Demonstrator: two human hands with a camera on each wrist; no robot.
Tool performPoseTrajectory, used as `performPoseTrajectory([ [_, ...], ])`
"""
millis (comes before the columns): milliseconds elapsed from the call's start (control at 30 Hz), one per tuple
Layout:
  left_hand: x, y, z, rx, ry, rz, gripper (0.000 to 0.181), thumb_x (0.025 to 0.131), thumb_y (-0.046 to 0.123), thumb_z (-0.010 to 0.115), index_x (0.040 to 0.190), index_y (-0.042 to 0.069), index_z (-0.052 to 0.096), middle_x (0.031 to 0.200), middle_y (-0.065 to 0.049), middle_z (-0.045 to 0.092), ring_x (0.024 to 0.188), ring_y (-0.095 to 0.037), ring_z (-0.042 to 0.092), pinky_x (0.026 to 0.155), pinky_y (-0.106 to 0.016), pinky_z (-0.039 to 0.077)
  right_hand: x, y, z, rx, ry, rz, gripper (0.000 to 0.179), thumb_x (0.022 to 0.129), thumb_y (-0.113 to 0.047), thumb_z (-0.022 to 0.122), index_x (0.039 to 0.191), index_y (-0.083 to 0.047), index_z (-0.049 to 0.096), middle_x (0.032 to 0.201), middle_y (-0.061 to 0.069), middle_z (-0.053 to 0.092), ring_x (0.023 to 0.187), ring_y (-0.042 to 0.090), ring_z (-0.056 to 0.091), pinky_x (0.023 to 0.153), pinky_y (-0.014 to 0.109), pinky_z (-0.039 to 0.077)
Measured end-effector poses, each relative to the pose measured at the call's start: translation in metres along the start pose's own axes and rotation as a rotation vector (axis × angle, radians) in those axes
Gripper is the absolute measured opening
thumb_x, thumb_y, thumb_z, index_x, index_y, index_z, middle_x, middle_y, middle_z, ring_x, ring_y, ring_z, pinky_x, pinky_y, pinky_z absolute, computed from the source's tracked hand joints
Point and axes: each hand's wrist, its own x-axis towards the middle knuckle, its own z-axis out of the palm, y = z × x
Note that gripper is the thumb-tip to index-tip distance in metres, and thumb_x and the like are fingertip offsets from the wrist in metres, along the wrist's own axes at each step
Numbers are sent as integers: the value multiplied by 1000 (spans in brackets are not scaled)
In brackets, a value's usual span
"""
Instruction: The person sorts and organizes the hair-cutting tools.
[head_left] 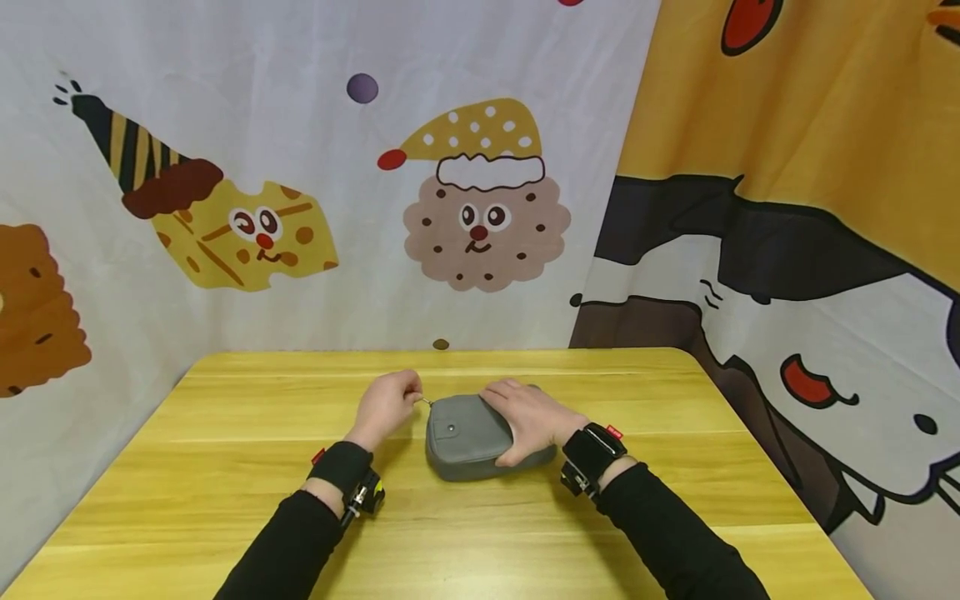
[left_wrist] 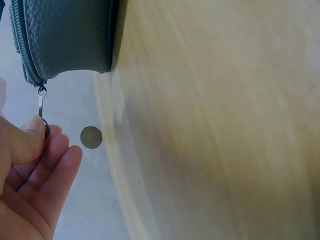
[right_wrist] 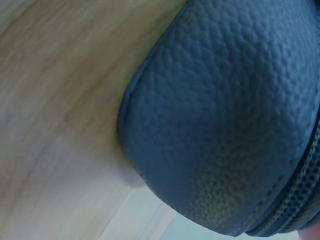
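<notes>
A grey zip pouch (head_left: pixel 468 429) of pebbled leather lies on the table, a small snap tab near its left end. At its far left corner my left hand (head_left: pixel 387 406) pinches the zipper pull (left_wrist: pixel 41 104) between thumb and fingers, and the metal pull is drawn out straight from the pouch. My right hand (head_left: pixel 531 417) grips the pouch over its right half, thumb on the near side and fingers across the top. In the right wrist view the zipper teeth (right_wrist: pixel 300 185) run along the pouch's edge; only a bit of that hand shows at the corner.
The wooden table (head_left: pixel 285 467) carries the pouch, its far edge close to a hanging cloth (head_left: pixel 300 317) printed with cartoon food. Another part of the cloth, with a cartoon animal (head_left: pixel 817 358), hangs along the right side.
</notes>
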Motion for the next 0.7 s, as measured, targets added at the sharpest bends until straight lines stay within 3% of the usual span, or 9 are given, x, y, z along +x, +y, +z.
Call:
performPoseTrajectory([
  [500,5,-5,10,-49,44,15,18,87,0,73,78,11,62,73,1,59,65,-17,52,64,-35,47,1,3,2,-12,0,1,106,63,-56,80,146,-1,44,141,13,49,129,29,45,100,44,46],
  [700,8,-3,12,-50,25,-8,17,88,2,73,79,12,63,73,1,60,66,-16,53,65,-35,48,1,4,5,-22,2,-2,107,63,-57,80,147,-2,44,141,12,48,129,28,45,100,43,45],
])
